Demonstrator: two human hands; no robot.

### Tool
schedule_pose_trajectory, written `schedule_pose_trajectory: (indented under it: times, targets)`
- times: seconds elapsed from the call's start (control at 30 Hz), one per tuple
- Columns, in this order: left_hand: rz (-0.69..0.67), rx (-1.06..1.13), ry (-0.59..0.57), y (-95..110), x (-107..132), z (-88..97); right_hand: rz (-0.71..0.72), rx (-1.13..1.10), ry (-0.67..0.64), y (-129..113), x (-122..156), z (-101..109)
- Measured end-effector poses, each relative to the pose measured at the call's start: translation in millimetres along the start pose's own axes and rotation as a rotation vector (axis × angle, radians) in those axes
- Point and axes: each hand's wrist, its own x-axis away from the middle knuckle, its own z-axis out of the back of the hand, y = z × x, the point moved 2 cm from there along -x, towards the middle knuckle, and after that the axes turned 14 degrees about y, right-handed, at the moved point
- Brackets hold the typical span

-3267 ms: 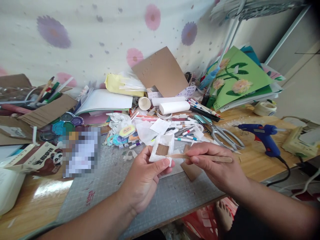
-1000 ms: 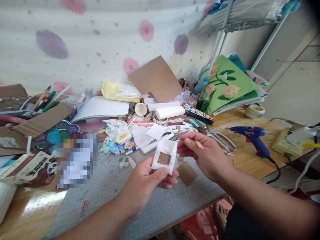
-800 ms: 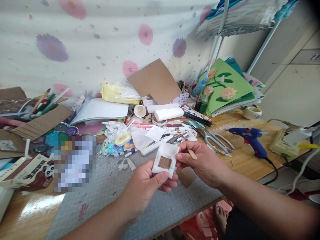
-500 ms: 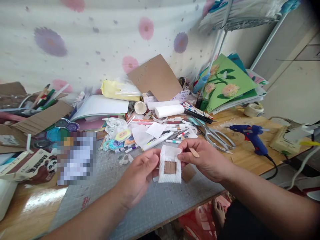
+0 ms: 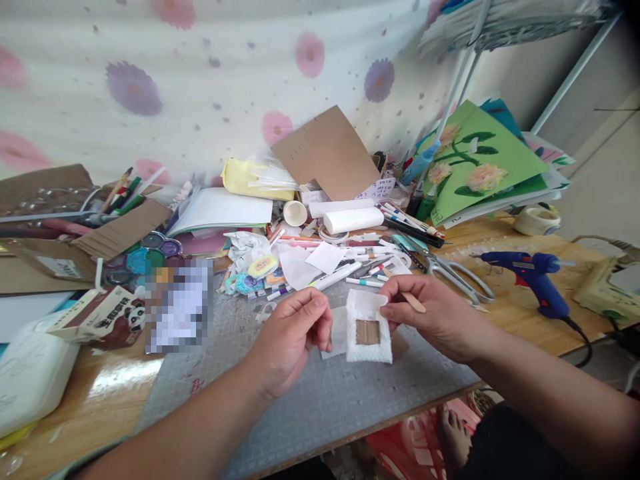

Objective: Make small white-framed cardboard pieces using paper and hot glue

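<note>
My right hand (image 5: 413,303) pinches the upper right edge of a small white tissue-wrapped piece (image 5: 353,340), which is held upright above the cutting mat. Bare brown corrugated cardboard (image 5: 368,332) shows in a square at its middle, and the white covering looks quilted. A wooden craft stick (image 5: 415,303) is also tucked between the fingers of that hand. Just left of the piece, apart from it, my left hand (image 5: 295,333) is closed with thumb and fingers curled together; whatever may be in them is hidden. A thin white sheet (image 5: 336,332) lies behind, between the hands.
A grey cutting mat (image 5: 235,427) covers the front of the wooden table. Scissors (image 5: 460,277), a blue glue gun (image 5: 530,277) and its cable are on the right. Markers, paper scraps and a white roll (image 5: 353,220) crowd the back. A panda-printed carton (image 5: 100,317) stands left.
My left hand has come off the white piece's left edge and is now apart from it, fingers curled. The right hand still holds the piece. The view has shifted left.
</note>
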Motion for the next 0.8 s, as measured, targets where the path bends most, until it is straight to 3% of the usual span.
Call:
schedule_pose_trajectory:
  times: [0.2,0.43,0.8]
  targets:
    - [-0.009,0.07,-0.125,-0.6,1.1,-1.1,0.017,-0.066,0.006,-2.8,0.4,12.3]
    - [-0.007,0.071,-0.193,-3.1,1.1,-0.6,0.01,-0.148,0.035,-5.5,2.1,22.4]
    - [0.006,-0.09,-0.142,-1.5,2.1,1.0,-0.02,-0.193,0.067,-8.4,2.0,27.8]
